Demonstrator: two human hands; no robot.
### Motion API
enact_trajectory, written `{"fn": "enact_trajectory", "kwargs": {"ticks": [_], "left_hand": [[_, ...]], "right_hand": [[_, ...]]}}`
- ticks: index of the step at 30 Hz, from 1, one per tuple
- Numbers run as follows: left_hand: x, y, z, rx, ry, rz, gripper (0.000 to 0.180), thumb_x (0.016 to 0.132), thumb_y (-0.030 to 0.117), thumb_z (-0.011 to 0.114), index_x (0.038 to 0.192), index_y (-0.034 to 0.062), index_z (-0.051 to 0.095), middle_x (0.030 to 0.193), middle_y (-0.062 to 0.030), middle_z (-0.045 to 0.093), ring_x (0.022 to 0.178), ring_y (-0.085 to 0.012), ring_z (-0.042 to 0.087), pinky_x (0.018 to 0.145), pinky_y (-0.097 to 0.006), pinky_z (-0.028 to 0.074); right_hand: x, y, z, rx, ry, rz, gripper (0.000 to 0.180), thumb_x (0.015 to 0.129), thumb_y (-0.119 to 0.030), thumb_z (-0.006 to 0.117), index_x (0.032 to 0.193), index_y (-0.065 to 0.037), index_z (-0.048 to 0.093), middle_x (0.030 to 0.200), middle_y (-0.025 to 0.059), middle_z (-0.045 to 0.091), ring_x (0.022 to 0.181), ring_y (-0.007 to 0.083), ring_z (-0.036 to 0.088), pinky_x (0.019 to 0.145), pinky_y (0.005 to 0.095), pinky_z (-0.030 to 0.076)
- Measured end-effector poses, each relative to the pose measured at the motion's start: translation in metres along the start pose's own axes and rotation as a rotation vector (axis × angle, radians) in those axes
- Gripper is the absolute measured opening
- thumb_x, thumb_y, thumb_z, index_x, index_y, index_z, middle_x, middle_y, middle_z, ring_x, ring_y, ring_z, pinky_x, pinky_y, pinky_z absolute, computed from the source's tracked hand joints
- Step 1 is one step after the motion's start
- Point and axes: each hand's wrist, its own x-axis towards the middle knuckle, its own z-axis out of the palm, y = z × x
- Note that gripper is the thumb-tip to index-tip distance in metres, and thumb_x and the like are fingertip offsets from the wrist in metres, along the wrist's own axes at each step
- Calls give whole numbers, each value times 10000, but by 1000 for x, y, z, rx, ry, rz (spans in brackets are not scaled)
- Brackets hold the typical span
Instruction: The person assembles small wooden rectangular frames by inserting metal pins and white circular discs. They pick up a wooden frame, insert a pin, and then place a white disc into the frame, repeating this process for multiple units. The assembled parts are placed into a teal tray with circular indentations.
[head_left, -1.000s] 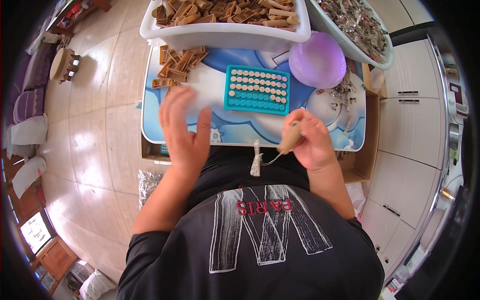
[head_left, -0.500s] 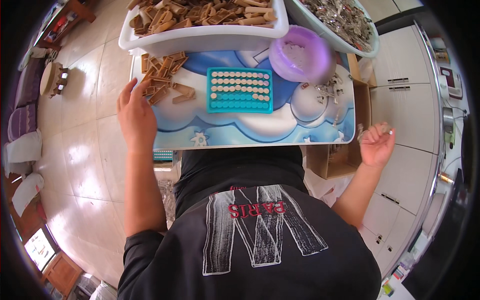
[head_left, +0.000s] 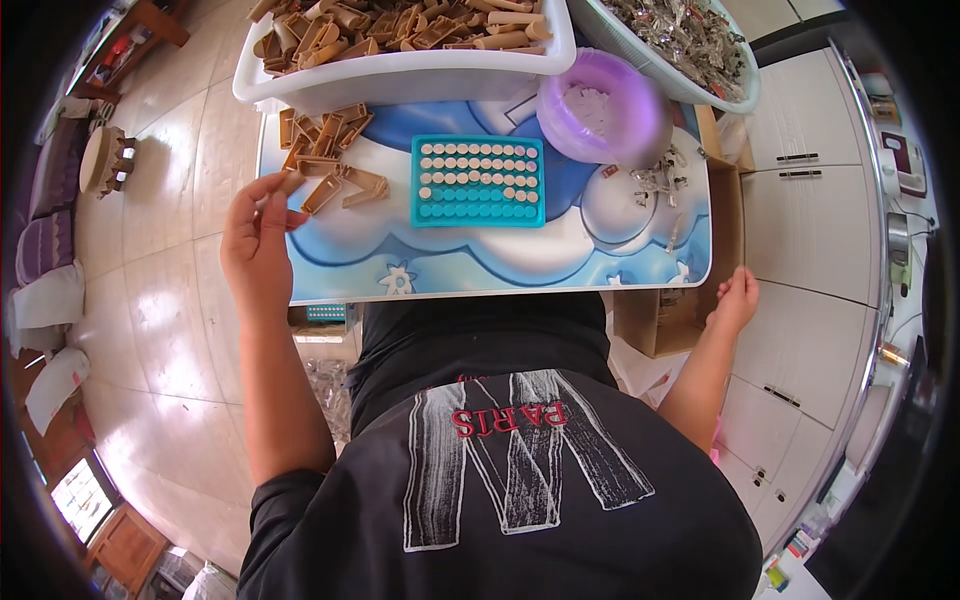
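Has left hand [head_left: 257,234] narrow-fingered by tan pieces [head_left: 318,163], right hand [head_left: 738,298] curled near box [head_left: 729,225]. Cannot tell whether gripping anything with either.

Two hands [head_left: 257,238], one purple bowl [head_left: 566,132]

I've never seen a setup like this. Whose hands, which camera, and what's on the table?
There is no machine here, only a person working bare-handed. Every picture comes from a fisheye camera worn on the head, looking down, so edges bend. The patterned table bears loose brown plastic pieces, a teal tray of pale discs and a purple bowl; a white tub of more brown pieces stands behind. The left hand is by the loose pieces; whether it grips one is unclear. Nothing clearly shows in the right hand, curled beyond the right edge.
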Motion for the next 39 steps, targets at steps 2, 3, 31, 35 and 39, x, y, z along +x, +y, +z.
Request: {"fn": "enact_trajectory", "kwargs": {"ticks": [2, 3, 31, 35, 39], "left_hand": [[-5, 16, 0, -193, -190, -56, 143, 915, 49, 494, 1011, 24, 596, 849, -12, 586, 714, -86, 521, 660, -225, 437], [-9, 23, 2, -236, -310, -67, 129, 916, 48, 490, 992, 25, 592, 845, -9, 578, 723, -84, 526, 660, -224, 436], [-71, 25, 82, -718, -763, -844, 117, 895, 92, 510, 949, 19, 584, 636, 1, 501, 442, -38, 383, 387, -177, 272], [-69, 35, 86, -637, -787, -725, 172, 907, 141, 548, 1008, 12, 599, 654, 14, 504, 480, -29, 400, 420, -167, 286], [-67, 42, 93, -609, -746, -619, 253, 905, 185, 571, 1082, 9, 606, 681, 18, 526, 521, -24, 414, 458, -159, 306]], "right_hand": [[-17, -23, 22, -15, -114, -180, 190, 851, -170, 635, 978, -40, 583, 778, -10, 571, 628, 66, 486, 544, 187, 386], [-27, -35, 35, -43, -205, -265, 164, 858, -151, 623, 971, -35, 592, 820, -10, 589, 654, 62, 490, 571, 189, 395], [-107, -82, 57, -762, -581, -1188, 148, 767, -21, 570, 907, -27, 620, 986, 118, 601, 912, 304, 561, 824, 347, 446], [-117, -87, 63, -555, -647, -994, 132, 789, -40, 589, 915, -16, 621, 931, 107, 629, 847, 248, 582, 774, 317, 456], [-175, -106, 83, 86, -1074, 159, 180, 878, -123, 568, 972, 27, 599, 764, 59, 639, 662, 81, 559, 658, 210, 446]]}}
